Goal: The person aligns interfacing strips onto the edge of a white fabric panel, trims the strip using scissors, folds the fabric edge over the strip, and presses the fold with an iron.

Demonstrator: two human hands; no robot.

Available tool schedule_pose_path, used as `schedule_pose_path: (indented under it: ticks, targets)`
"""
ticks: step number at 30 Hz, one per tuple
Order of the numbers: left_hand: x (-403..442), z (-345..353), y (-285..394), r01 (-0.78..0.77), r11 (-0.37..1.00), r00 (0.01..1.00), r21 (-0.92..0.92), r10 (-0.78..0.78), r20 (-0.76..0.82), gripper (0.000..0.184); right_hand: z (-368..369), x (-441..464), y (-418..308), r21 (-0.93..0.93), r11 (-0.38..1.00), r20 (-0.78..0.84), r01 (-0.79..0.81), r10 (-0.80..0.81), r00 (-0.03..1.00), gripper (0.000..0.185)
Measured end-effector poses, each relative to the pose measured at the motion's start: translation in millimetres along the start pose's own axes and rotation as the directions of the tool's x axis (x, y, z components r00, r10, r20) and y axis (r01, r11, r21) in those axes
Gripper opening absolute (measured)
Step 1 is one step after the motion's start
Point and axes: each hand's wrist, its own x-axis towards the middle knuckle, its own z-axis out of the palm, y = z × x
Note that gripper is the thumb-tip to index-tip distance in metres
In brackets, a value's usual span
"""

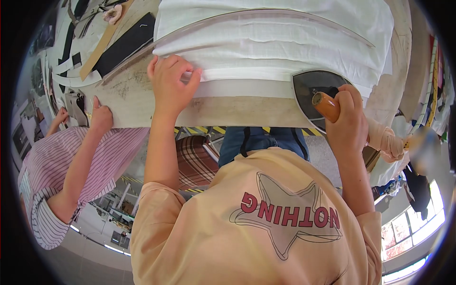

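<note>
White cloth lies in shallow folds across the table, its near edge turned into a straight band. My left hand is at the left end of that edge, fingers curled with thumb and forefinger closed on the cloth; the fingertips are partly hidden. In my right hand is the wooden handle of an iron. Its dark, pointed soleplate body rests at the right end of the cloth's near edge, overlapping the table border. A long, thin, see-through strip runs across the cloth, curved in this view.
Black pieces, a tan strip and a pink scrunchie-like ring lie at the table's far left. A co-worker's hand rests at the table edge on my left. A wrapped hose or cord is beside my right wrist.
</note>
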Motion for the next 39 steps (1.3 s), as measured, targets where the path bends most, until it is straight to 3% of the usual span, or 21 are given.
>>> schedule_pose_path:
  ticks: [16, 24, 28, 31, 39]
  targets:
    - [-10.9, 12.1, -4.8, 0.018, 0.998, 0.996, 0.065, -0.012, -0.083, 0.021, -2.2, 1.5, -7.5, 0.012, 1.0, 0.042, 0.003, -0.003, 0.999, 0.029]
    - [-14.7, 16.7, -6.6, 0.055, 0.998, 0.992, 0.013, -0.053, -0.116, 0.021, 6.4, 4.4, -60.3, 0.086, 0.978, 0.044, 0.189, -0.193, 0.98, 0.038]
    - [-15.2, 16.7, -5.9, 0.053, 0.998, 0.99, 0.015, -0.051, -0.129, 0.021, 16.9, 6.1, -85.2, 0.0, 0.949, 0.052, 0.315, -0.314, 0.948, 0.031]
    - [-15.3, 16.3, -6.0, 0.046, 0.999, 0.99, 0.008, -0.044, -0.134, 0.021, 22.7, 5.4, -102.0, 0.051, 0.974, 0.115, 0.223, -0.227, 0.967, 0.048]
    - [-15.4, 5.2, -11.4, 0.034, 0.998, 0.991, 0.057, -0.026, -0.129, 0.019, 22.9, 12.2, -114.0, 0.057, 0.964, 0.202, 0.258, -0.264, 0.943, 0.057]
